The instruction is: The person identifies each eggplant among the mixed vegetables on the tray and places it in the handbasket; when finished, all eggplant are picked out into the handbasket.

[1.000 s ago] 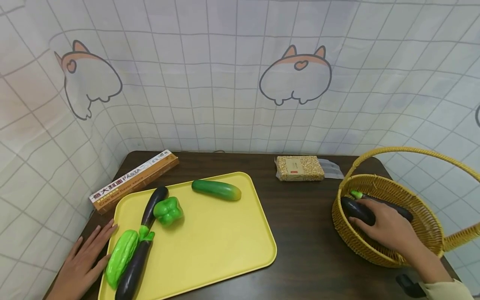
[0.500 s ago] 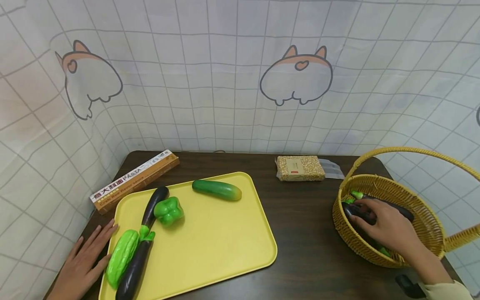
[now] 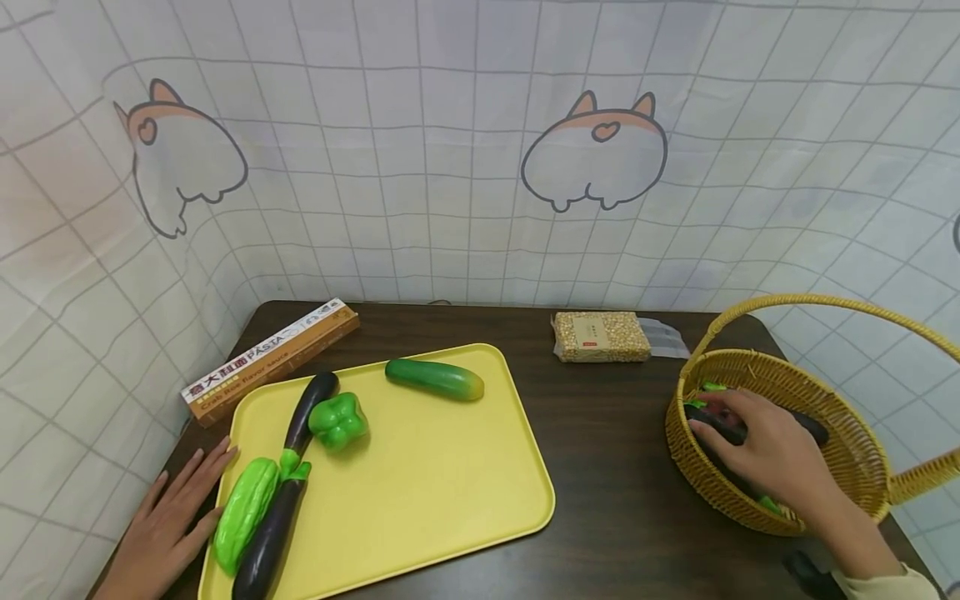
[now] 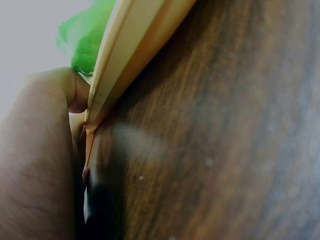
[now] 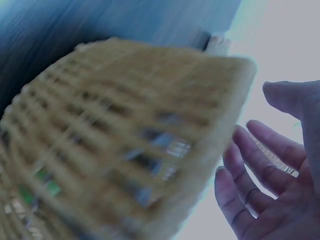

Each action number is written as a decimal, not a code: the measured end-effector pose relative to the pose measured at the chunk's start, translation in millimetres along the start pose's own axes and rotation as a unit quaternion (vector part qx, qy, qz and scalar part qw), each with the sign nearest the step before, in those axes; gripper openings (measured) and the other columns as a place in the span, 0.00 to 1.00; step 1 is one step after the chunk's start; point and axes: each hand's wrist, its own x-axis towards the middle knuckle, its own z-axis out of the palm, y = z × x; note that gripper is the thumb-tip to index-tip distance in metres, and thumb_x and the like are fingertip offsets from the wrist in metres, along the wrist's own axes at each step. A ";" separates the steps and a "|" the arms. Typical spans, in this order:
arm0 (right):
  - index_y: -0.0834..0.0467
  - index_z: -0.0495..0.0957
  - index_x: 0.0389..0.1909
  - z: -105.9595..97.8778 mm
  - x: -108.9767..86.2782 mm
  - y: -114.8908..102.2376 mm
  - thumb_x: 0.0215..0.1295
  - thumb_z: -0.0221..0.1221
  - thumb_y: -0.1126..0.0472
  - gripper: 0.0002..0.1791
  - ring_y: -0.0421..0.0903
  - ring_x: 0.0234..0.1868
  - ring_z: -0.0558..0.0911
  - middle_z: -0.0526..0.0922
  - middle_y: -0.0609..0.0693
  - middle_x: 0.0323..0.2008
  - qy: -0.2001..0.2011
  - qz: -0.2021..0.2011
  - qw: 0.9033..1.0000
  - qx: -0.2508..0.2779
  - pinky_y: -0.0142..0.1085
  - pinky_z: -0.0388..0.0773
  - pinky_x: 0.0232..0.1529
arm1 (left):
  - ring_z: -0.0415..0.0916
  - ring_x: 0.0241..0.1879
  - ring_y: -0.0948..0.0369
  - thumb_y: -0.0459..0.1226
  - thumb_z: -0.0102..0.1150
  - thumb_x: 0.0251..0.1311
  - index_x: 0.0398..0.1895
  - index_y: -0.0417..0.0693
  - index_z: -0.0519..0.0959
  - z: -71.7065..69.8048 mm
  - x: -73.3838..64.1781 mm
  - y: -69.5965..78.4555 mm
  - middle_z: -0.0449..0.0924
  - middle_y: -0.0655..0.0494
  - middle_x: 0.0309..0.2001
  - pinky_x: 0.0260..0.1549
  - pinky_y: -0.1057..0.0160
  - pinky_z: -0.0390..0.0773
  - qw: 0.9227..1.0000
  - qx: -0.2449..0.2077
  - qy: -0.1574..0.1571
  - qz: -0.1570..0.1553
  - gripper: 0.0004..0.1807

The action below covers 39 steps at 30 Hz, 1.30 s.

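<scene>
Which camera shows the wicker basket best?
The head view: the wicker basket shows its opening and most of its handle. The right wrist view has only woven parts, mostly blurred; the left wrist view has none.

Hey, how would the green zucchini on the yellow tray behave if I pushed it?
The zucchini would probably roll sideways, since its body is long and rounded. Its smooth, shiny skin may make it slippery. The raised rim of the yellow tray might stop it.

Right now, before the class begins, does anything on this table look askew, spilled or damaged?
Slightly askew: the yellow tray sits turned against the back edge of the table, and the pasta box beside it slants too. Nothing looks spilled or damaged.
</scene>
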 end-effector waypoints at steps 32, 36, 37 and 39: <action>0.53 0.85 0.56 90.1 129.2 -181.9 0.71 0.71 0.53 0.17 0.43 0.47 0.83 0.85 0.46 0.48 -0.017 -0.210 0.962 0.175 0.43 0.82 0.44 | 0.36 0.83 0.58 0.41 0.59 0.78 0.87 0.58 0.55 3.5 -0.7 2.8 0.48 0.56 0.85 0.75 0.37 0.25 1.000 0.004 -0.002 -0.008 0.39; 0.53 0.84 0.57 103.8 141.7 -201.4 0.72 0.69 0.52 0.17 0.46 0.48 0.84 0.85 0.47 0.50 -0.038 -0.225 0.955 0.191 0.43 0.82 0.44 | 0.35 0.83 0.59 0.40 0.60 0.77 0.87 0.57 0.56 3.4 -2.3 3.4 0.48 0.56 0.85 0.75 0.36 0.25 1.000 -0.001 0.001 -0.005 0.40; 0.54 0.84 0.57 106.9 145.0 -206.6 0.72 0.69 0.52 0.17 0.47 0.48 0.84 0.85 0.48 0.50 -0.042 -0.229 0.952 0.197 0.43 0.82 0.44 | 0.35 0.83 0.58 0.40 0.60 0.77 0.87 0.57 0.55 3.0 -2.1 3.1 0.48 0.56 0.85 0.74 0.36 0.25 1.000 0.000 0.001 -0.005 0.40; 0.54 0.84 0.57 113.6 151.6 -217.0 0.73 0.69 0.52 0.17 0.47 0.49 0.84 0.85 0.48 0.50 -0.051 -0.236 0.948 0.206 0.43 0.82 0.46 | 0.35 0.83 0.58 0.40 0.59 0.78 0.87 0.57 0.55 1.0 -1.1 2.7 0.47 0.56 0.85 0.74 0.37 0.25 1.000 0.005 0.001 -0.005 0.39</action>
